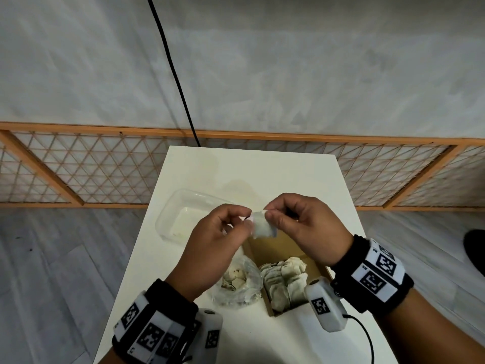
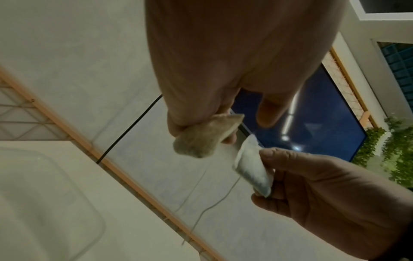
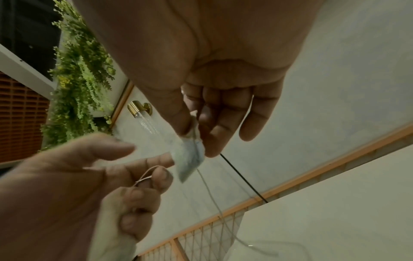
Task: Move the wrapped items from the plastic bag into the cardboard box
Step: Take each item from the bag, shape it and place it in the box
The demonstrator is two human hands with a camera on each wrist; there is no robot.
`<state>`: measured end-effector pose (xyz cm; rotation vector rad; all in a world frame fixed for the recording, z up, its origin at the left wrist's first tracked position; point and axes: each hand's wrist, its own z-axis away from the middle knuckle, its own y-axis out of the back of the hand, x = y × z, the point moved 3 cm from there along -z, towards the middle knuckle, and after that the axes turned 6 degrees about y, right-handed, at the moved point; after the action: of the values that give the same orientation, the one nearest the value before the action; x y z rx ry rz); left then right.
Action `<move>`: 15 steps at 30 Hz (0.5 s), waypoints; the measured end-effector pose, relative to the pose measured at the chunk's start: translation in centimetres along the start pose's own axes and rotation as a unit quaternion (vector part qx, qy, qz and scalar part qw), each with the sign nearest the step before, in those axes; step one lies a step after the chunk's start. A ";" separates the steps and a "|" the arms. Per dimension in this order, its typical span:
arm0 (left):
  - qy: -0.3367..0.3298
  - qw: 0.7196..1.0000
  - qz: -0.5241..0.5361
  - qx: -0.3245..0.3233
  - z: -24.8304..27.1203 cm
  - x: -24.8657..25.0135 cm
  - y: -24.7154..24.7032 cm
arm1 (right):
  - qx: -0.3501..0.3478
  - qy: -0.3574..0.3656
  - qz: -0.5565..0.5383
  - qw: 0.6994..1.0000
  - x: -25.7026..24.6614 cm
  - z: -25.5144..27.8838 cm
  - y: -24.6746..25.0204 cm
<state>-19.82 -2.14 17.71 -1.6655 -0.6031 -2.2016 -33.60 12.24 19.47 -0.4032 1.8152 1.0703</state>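
Note:
Both hands are raised above the cardboard box (image 1: pixel 319 269), which holds several pale wrapped items (image 1: pixel 284 279). My right hand (image 1: pixel 270 215) pinches a white wrapped item (image 1: pixel 262 228) by its top between thumb and forefinger; it shows again in the right wrist view (image 3: pixel 190 155). My left hand (image 1: pixel 242 219) pinches a tan wrapped item (image 2: pixel 198 139), and a thin thread (image 3: pixel 147 174) loops over its fingers. The two items hang close together, slightly apart. The crumpled clear plastic bag (image 1: pixel 252 287) lies left of the box with more wrapped items (image 1: pixel 233 279) inside.
A clear plastic container (image 1: pixel 168 216) sits on the white table (image 1: pixel 262 169) to the far left of the hands. A black cable (image 1: pixel 173 72) hangs down behind the table. An orange lattice fence (image 1: pixel 78 166) runs along the wall behind.

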 end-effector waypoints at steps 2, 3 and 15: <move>0.051 0.995 0.083 -0.014 -0.2 -0.3 0.3 | 0.022 -0.016 0.032 0.999 1.1 -0.1 0.5; 0.067 0.989 0.128 -0.019 -0.4 -0.5 0.4 | 0.032 -0.030 0.052 0.998 1.8 -0.1 0.6; 0.023 0.999 0.000 -0.048 0.7 -0.3 0.2 | 0.099 0.018 0.096 0.990 0.5 0.1 -0.4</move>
<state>-19.08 -2.02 17.63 -1.6562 -0.4925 -2.2955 -33.49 12.16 18.81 -0.1303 2.0033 1.0041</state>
